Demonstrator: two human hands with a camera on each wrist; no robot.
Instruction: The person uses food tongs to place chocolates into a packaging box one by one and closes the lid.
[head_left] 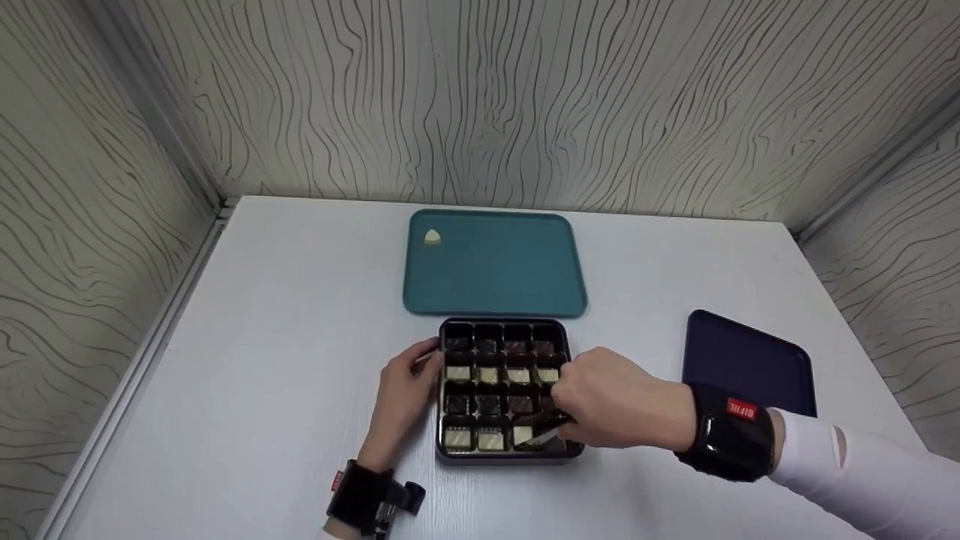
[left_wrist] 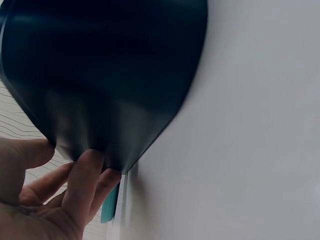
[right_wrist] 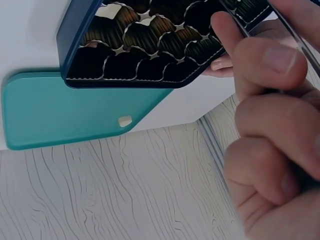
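A dark divided box sits near the front of the table, its small compartments holding rows of dark pieces and pale cream pieces, which look like chocolates. My right hand grips metal tweezers over the box's near right corner. Their tips reach down beside a cream piece in the front row. My left hand rests against the box's left side, and in the left wrist view its fingertips touch the dark outer wall.
Behind the box lies a teal tray with one cream piece near its far left corner. A dark blue lid or tray lies to the right, partly under my right forearm. Patterned walls close in the white table.
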